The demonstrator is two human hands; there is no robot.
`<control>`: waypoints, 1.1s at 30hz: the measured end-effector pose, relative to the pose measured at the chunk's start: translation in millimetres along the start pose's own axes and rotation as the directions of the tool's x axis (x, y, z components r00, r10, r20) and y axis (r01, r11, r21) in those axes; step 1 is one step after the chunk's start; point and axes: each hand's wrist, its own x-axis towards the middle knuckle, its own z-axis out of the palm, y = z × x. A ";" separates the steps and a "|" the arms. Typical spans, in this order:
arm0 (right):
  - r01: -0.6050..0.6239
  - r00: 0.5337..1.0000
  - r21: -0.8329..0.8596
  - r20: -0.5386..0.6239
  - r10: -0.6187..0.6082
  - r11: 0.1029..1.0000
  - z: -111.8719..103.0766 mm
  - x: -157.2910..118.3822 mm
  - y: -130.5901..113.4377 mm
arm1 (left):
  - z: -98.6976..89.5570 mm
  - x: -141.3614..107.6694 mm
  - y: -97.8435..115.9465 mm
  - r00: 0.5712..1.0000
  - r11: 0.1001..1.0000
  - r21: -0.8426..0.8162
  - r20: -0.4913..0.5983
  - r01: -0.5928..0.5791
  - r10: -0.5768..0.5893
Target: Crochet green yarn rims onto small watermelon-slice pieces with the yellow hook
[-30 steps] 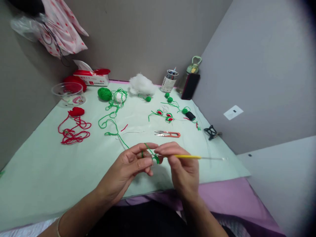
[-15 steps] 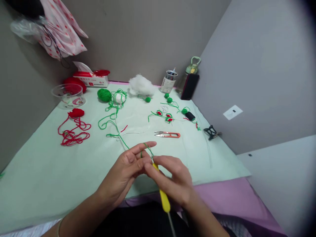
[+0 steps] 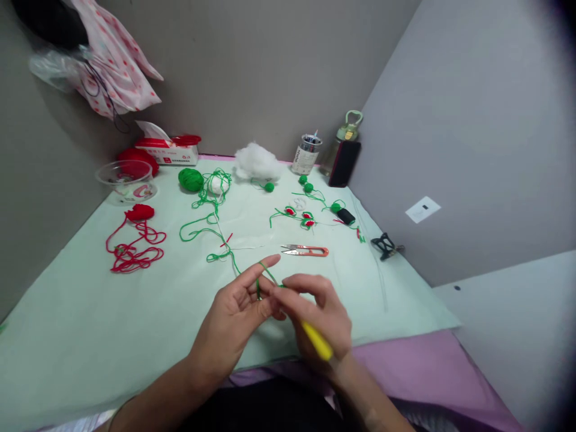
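Green yarn [image 3: 268,272] loops over the raised index finger of my left hand [image 3: 240,312] and wraps another finger. That hand pinches near the yarn's worked end, mostly hidden by fingers. In my right hand [image 3: 321,312] is a crochet hook [image 3: 317,339] with a yellow handle, its tip hidden at the left fingertips. The right thumb and index finger meet at the green strand. From my left hand the yarn trails up the table to a tangle around a white yarn ball [image 3: 219,183] beside a green yarn ball [image 3: 191,179]. Thread snips [image 3: 310,251] lie just beyond my hands.
Red yarn [image 3: 137,246] lies loose at left, near a clear plastic tub [image 3: 130,187] and a tissue box [image 3: 173,153]. White stuffing [image 3: 256,162], a pen jar [image 3: 306,157], a bottle [image 3: 348,132] and a phone [image 3: 344,164] stand behind. Small crocheted pieces [image 3: 307,219] and a black claw clip [image 3: 386,246] sit right.
The hook has swung so its handle points further right and is more covered by my right hand. The trailing green yarn and its small loop have shifted right on the table.
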 end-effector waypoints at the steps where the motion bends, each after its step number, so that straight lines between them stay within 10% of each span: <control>1: 0.061 0.998 -0.110 0.009 -0.060 0.992 1.1 -3.1 -0.1 | 0.4 0.0 -0.4 1.000 1.000 -0.012 0.000 0.004 -0.004; 5: 0.139 0.989 -0.111 -0.041 -0.145 0.984 -0.7 0.9 -2.0 | -1.1 0.6 5.2 0.992 0.988 -0.093 0.054 0.120 -0.115; 15: -0.176 0.967 0.494 -0.075 0.243 0.851 -19.5 25.2 5.0 | -5.4 1.6 8.5 0.990 0.991 -0.029 0.059 0.131 -0.129; 33: -0.150 0.980 0.425 -0.052 0.190 0.893 -13.4 17.0 1.2 | -3.2 -0.5 8.5 0.997 0.997 -0.045 0.050 0.063 -0.061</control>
